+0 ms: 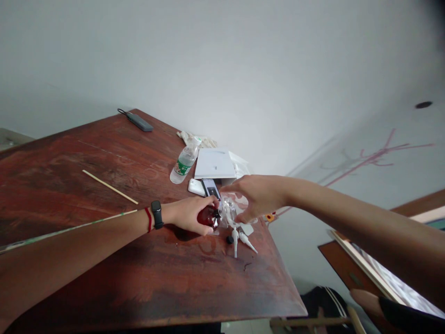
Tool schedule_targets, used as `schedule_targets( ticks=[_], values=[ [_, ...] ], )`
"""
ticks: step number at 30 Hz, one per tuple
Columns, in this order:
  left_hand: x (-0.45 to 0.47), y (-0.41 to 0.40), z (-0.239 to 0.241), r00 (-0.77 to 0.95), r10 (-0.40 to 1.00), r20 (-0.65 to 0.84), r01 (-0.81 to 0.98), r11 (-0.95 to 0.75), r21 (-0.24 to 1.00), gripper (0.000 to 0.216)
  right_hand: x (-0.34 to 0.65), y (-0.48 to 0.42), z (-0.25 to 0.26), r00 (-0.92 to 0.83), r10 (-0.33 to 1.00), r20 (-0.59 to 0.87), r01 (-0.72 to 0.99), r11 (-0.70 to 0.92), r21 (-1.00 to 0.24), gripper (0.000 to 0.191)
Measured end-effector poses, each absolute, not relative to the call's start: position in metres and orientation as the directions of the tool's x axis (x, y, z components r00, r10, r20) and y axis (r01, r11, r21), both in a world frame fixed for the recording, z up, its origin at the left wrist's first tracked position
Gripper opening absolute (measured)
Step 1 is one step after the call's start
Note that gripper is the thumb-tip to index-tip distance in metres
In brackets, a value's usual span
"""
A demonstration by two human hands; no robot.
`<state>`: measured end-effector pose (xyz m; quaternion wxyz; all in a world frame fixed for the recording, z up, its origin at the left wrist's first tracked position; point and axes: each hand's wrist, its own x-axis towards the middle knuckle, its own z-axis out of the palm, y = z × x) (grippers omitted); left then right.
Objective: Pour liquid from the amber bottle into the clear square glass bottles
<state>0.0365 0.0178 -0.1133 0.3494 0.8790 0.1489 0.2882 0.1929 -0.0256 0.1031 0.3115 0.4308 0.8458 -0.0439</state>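
Note:
My left hand [193, 214], with a black watch on its wrist, is wrapped round a dark red, rounded bottle [207, 216] whose dark neck points right. Closed around a clear plastic piece [228, 211], perhaps a cup or bag, my right hand [252, 195] is just beyond the bottle's neck. Its fingers partly cover that piece, so its exact shape is unclear. Nearer to me on the table lie two white pointed nozzles [235, 242] and a small black cap [229, 240].
A clear water bottle [185, 161] with a green label stands beside a white box [214, 163]. A phone [211, 188] and a white device [196, 187] lie in front. At left are a thin stick [110, 186] and a grey device [139, 121]. The wooden table [194, 287] meets the wall.

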Motion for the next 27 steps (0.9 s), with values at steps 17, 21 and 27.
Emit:
schedule_targets(
  ticks=[17,21,27],
  values=[
    [0.037,0.018,-0.113,0.779,0.458,0.429,0.064,-0.738,0.671,0.058,0.188,-0.024,0.102,-0.431,0.690,-0.582,0.715,0.655,0.247,0.061],
    [0.037,0.019,-0.114,0.774,0.450,0.445,0.050,-0.745,0.665,0.058,0.185,-0.023,0.103,-0.428,0.686,-0.588,0.720,0.653,0.237,0.061],
    [0.037,0.019,-0.114,0.776,0.440,0.453,0.020,-0.735,0.678,0.054,0.179,-0.024,0.104,-0.417,0.686,-0.596,0.729,0.644,0.232,0.062]
  ],
)
